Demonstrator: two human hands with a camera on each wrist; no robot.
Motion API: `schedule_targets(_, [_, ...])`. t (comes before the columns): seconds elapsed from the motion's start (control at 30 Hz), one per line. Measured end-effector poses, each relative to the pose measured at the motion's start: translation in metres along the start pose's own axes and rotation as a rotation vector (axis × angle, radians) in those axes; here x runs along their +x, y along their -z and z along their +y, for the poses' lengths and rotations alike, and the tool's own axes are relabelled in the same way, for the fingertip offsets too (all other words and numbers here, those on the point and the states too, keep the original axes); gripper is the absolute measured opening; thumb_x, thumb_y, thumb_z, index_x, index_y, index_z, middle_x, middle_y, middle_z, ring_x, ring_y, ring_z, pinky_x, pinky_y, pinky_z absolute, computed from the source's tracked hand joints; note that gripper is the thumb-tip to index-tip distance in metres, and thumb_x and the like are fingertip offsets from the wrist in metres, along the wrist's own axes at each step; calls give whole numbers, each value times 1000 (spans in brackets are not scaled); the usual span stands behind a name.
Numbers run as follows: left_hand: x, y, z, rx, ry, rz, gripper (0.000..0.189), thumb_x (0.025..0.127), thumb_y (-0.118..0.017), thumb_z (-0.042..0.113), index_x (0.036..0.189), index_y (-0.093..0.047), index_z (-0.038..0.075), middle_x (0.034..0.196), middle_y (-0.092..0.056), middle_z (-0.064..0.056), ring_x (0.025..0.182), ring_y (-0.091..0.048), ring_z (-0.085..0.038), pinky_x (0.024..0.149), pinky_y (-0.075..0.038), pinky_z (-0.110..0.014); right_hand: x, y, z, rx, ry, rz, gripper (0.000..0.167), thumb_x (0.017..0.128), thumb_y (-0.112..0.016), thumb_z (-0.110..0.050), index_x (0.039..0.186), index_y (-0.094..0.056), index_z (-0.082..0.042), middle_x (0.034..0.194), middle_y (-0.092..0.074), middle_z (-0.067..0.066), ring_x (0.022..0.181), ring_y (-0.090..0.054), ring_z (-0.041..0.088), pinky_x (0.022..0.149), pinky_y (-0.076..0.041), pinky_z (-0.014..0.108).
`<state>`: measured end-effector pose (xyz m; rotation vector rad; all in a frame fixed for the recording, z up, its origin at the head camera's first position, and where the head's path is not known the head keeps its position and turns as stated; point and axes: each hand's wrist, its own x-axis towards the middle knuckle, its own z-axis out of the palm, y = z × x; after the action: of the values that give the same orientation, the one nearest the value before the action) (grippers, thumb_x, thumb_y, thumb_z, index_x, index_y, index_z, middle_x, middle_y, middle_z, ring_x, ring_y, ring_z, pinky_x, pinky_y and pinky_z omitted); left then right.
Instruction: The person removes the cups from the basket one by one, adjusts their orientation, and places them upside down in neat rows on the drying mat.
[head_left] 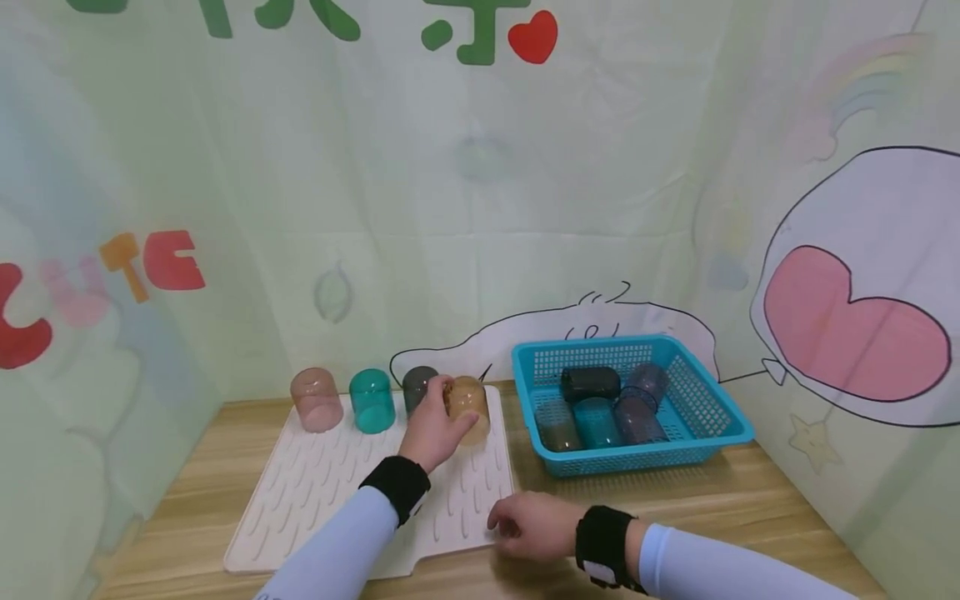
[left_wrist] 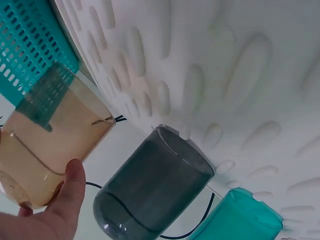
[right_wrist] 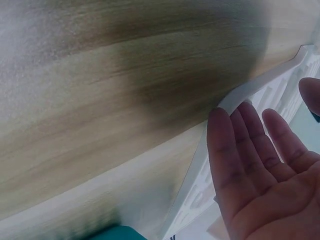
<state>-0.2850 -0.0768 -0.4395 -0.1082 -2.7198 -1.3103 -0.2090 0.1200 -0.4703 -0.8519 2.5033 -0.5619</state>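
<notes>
Amber cup (head_left: 472, 395) between the left fingers (head_left: 436, 395)

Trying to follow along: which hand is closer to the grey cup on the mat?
Left: the left hand is beside the grey cup, gripping an amber cup; the right hand is farther, at the near right corner of the white mat.

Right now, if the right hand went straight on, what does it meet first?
Likely the white mat: the right hand has its fingers at the mat's near right corner. Touching or just above is unclear; if above, they'd probably pass over it.
</notes>
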Motion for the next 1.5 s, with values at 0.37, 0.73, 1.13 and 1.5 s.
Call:
schedule_targets(0.37, [24, -17, -5, 69, -15, 46, 69, 93, -75, 25, 147, -35, 7, 145, -51, -24, 121, -60, -37, 105, -50, -54, -1, -1, 0, -21, 12, -2, 18, 96, -67, -25, 113, -71, -19, 93, -61, -15, 82, -53, -1, 81, -51, 21])
schedule_targets(0.73, [43, -33, -5, 138, -23, 53, 70, 92, -76, 27, 145, -36, 7, 134, -57, -27, 115, -66, -41, 96, -55, -53, -5, -1, -1, -24, 6, -10, 19, 96, -68, -26, 115, -70, -19, 97, -63, -15, 86, -54, -2, 84, -52, 21])
schedule_targets(1.13, [55, -42, -4, 158, -25, 36, 70, 92, -76, 26, 146, -36, 6, 134, -56, -26, 112, -67, -42, 96, -56, -53, -6, -1, 0, -12, 8, -19, 20, 97, -67, -26, 115, -70, -20, 101, -64, -15, 88, -54, -3, 86, -53, 21])
schedule_targets(1.5, [56, -45, -4, 187, -43, 24, 72, 92, -77, 27, 147, -35, 5, 141, -53, -26, 116, -65, -41, 100, -54, -52, -5, -3, 2, 11, -10, -26, 20, 96, -67, -28, 115, -70, -21, 100, -64, -15, 86, -54, -1, 85, -52, 22])
